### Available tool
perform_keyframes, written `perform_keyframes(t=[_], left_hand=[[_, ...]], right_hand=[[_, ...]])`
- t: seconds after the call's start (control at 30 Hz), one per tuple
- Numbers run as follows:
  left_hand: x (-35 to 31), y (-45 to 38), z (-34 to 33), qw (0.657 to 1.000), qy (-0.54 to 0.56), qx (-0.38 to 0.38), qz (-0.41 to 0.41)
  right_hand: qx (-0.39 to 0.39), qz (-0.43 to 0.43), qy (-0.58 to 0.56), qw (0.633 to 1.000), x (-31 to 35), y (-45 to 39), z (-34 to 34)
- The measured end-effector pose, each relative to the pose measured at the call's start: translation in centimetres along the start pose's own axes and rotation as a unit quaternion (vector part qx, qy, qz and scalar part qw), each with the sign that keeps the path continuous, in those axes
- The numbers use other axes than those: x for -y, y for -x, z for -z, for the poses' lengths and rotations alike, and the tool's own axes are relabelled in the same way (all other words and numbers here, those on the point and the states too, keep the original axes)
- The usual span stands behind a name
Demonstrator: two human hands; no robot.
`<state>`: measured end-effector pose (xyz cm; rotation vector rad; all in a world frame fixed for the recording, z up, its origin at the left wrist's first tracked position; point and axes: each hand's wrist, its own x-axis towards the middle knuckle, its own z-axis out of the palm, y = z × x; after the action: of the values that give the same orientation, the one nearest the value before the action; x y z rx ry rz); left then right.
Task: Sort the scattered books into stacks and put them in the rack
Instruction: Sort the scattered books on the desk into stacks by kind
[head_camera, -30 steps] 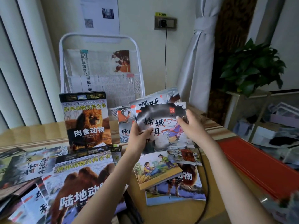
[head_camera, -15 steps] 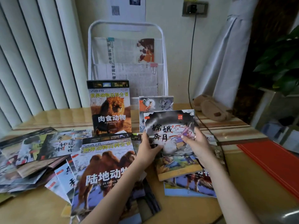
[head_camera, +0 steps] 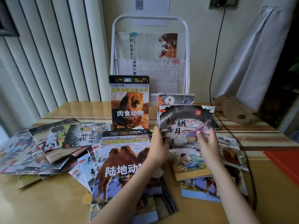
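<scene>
Both hands hold up a thin grey picture book (head_camera: 182, 120) with black brush lettering, tilted upright over the table. My left hand (head_camera: 159, 143) grips its lower left edge, and my right hand (head_camera: 206, 141) pinches its lower right part. Right behind it stands another thin book (head_camera: 176, 99), upright near the white wire rack (head_camera: 149, 21) at the back. A lion book (head_camera: 129, 102) stands upright left of it. A camel book (head_camera: 119, 168) lies flat under my left forearm. Several thin books (head_camera: 48, 143) are scattered at the left, more (head_camera: 191, 164) lie under my right hand.
The rack holds clipped newspapers (head_camera: 150, 50). A black cable (head_camera: 216, 50) hangs from a wall socket and runs across the table's right side. A brown plush object (head_camera: 233, 109) lies at the back right. Red sheets (head_camera: 284, 160) lie at the right edge. Vertical blinds fill the left.
The grey book and both hands have dropped lower, toward the table in front of the rack. My view has swung left and down, centring the rack.
</scene>
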<state>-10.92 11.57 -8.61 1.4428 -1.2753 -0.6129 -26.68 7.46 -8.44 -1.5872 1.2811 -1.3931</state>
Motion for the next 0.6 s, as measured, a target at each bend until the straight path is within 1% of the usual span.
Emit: perform_keyframes(t=[0.1, 0.17, 0.3, 0.4, 0.47, 0.53, 0.6], left_hand=[[-0.1, -1.0, 0.5, 0.999, -0.034, -0.020, -0.029], [-0.6, -2.9, 1.0, 0.996, -0.075, -0.029, -0.044], [-1.3, -8.5, 1.6, 0.990, -0.125, -0.049, -0.041], [0.2, -11.8, 0.7, 0.982, -0.175, -0.071, -0.032], [2.0, -12.7, -0.4, 0.973, -0.223, -0.049, 0.010], [3.4, -12.9, -1.6, 0.965, -0.256, 0.007, 0.048], [4.0, -13.2, -2.2, 0.969, -0.228, 0.050, 0.074]], right_hand=[[0.007, 0.004, 0.023, 1.000, 1.0, -0.9, -1.0], [0.008, 0.031, 0.079, 0.996, 1.6, -2.9, -1.7], [-0.015, 0.087, 0.159, 0.983, 1.5, -8.5, -2.9], [-0.031, 0.106, 0.228, 0.967, 0.3, -11.8, -4.2], [-0.034, 0.088, 0.281, 0.955, -1.8, -13.0, -5.0], [-0.026, 0.056, 0.324, 0.944, -4.5, -13.2, -5.5], [-0.027, 0.038, 0.353, 0.935, -6.3, -12.8, -5.7]])
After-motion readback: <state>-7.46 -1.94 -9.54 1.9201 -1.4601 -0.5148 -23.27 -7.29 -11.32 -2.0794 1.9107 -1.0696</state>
